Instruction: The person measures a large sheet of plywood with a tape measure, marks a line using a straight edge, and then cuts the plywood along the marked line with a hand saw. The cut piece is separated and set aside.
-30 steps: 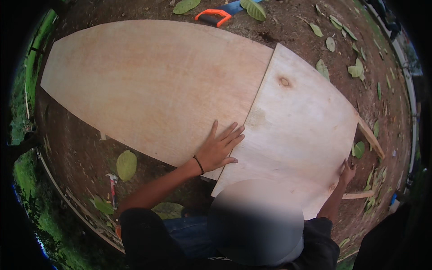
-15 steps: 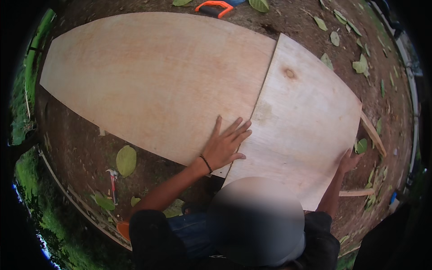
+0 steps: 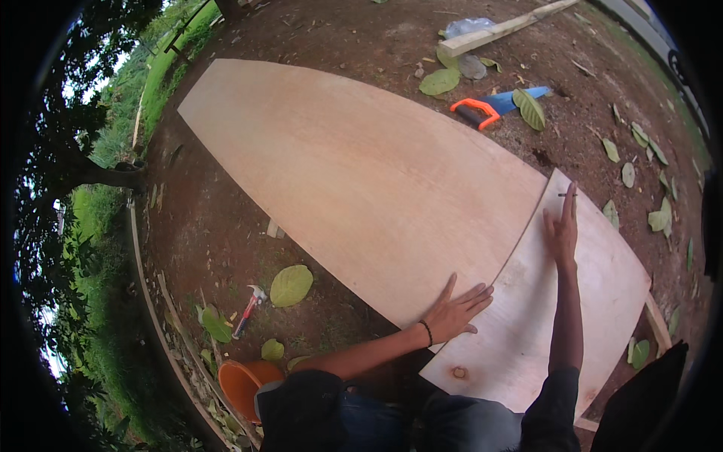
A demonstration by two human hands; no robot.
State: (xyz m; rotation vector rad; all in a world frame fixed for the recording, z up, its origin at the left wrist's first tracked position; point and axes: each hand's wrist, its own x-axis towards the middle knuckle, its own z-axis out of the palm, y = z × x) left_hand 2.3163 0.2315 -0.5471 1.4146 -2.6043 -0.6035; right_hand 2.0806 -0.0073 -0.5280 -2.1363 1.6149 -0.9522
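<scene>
left hand (image 3: 452, 315) open, flat across seam of large plywood panel (image 3: 361, 181) on dirt | right hand (image 3: 562, 230) open, fingers on smaller panel (image 3: 557, 316) far edge | press evenly, keep seam flush

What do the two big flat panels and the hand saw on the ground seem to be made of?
The large panel and the smaller panel look like thin plywood, bare and unfinished: pale matte wood with faint grain, and a dark knot near the smaller panel's lower edge. The hand saw seems to have an orange plastic handle; its blue blade part may be a cover or painted metal.
</scene>
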